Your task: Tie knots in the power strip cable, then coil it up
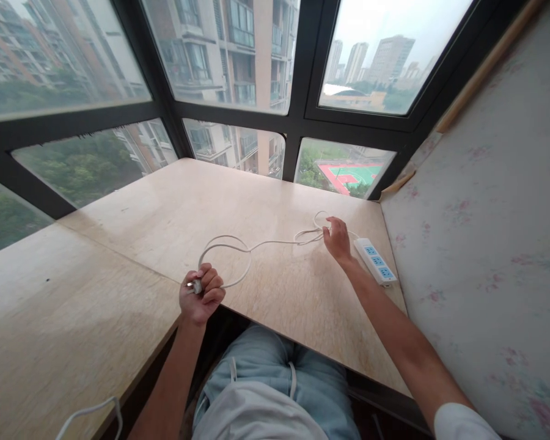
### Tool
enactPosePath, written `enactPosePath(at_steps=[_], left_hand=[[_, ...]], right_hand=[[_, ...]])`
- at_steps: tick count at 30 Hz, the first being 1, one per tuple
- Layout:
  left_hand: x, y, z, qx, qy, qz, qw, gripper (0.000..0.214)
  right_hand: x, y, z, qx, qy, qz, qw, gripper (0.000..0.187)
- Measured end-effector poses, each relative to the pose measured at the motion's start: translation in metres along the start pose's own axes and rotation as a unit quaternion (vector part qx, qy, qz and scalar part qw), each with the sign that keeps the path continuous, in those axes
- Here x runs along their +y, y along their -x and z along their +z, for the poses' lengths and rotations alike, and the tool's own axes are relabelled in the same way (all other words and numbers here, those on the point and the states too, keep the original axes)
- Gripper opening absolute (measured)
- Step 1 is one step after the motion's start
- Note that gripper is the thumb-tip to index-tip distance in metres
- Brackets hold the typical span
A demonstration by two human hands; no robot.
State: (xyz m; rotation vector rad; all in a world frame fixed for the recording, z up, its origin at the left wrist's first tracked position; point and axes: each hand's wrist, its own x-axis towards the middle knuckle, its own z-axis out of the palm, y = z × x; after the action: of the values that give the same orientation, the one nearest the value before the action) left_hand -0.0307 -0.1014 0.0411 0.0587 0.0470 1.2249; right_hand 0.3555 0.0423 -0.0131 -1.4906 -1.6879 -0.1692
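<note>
Left hand point(200, 299): fisted round the plug point(196, 285) of the white cord point(266, 243), near the worktop's point(238, 195) front edge
Right hand point(337, 239): fingers pinched on the cord's small loops, just beside the power strip point(374, 261)
Cord: lies slack between both hands, one large loop near the left
Doing it well: probably keep loops even, feed slack untwisted, avoid dragging the strip
Room: wide worktop ahead and leftward; padded wall point(486, 244) close on the right

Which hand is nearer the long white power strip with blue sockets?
Right. The right hand sits beside the white power strip, on its white cable; the left hand grips the plug, far to the left.
</note>
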Motion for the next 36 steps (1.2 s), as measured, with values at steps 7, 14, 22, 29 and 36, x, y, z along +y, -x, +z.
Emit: enactPosePath(at_steps=[7,14,22,29,36], left_hand=[[-0.07,-0.003,-0.008,-0.025,0.043,0.064,0.997,0.028],[-0.108,0.008,-0.021,0.081,-0.088,0.055,0.991,0.035],[-0.103,0.014,-0.021,0.073,-0.144,-0.1,0.982,0.024],[-0.099,0.011,-0.038,0.152,-0.341,-0.08,0.924,0.059],[-0.097,0.001,-0.036,0.164,-0.409,0.01,0.898,0.032]], right_hand=[[-0.085,0.065,-0.024,-0.008,-0.261,0.123,0.958,0.024],[-0.168,0.129,-0.062,-0.209,-0.599,0.334,0.697,0.039],[-0.173,0.127,-0.083,-0.165,-0.638,0.403,0.635,0.045],[-0.147,0.107,-0.097,-0.102,-0.658,0.412,0.622,0.027],[-0.109,0.106,-0.105,-0.191,-0.746,0.427,0.474,0.027]])
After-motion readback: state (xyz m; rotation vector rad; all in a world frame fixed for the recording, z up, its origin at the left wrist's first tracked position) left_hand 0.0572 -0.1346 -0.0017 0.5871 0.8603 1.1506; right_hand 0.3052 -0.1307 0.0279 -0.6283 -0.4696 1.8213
